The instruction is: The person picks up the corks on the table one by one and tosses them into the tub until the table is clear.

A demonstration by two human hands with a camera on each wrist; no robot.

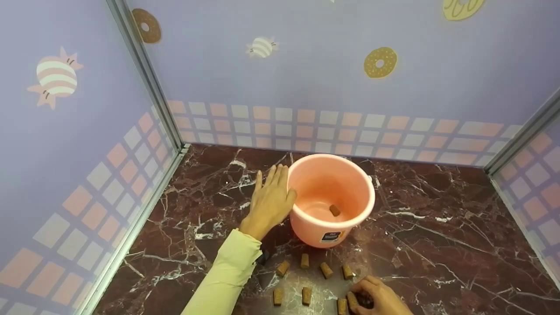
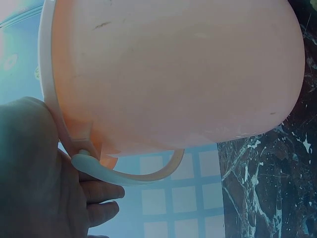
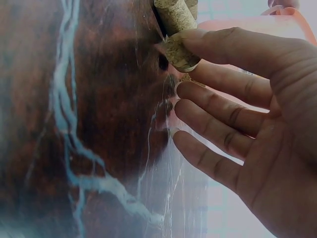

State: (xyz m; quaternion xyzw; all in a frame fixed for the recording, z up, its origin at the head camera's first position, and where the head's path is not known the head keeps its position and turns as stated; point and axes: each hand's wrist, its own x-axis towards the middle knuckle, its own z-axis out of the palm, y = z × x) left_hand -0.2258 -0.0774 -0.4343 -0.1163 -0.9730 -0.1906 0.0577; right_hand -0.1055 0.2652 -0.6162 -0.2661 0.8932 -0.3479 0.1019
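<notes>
Pink bucket [image 1: 306, 225] is set upright on the dark marbled counter [image 1: 420, 245], approx. mid, w/ a small dark label [image 1: 332, 236] seen on its near side. Its L rim is touched by the L hand [image 1: 271, 201], fingers straight & nothing gripped; in the L wrist view the bucket's pale handle [image 2: 133, 178] is seen by these fingers. One cork [image 1: 334, 210] is held inside the bucket, down on the bottom.

Nearer the person, R of centre, another cork [image 3: 181, 37] is pinched btwn thumb & forefinger of the R hand [image 1: 378, 297]; its other fingers are extended & spread a bit. Just beside it, on the L, a loose cork [image 1: 341, 306] is seen. Farther L, same front row, 2 more corks [image 1: 306, 296] are placed apart. Behind these, nearer the bucket, 4 corks [image 1: 305, 261] are spaced in a rough row, some tilted. Counter is backed by a lilac wall [image 1: 306, 78] w/ sweets & doughnuts printed on.
</notes>
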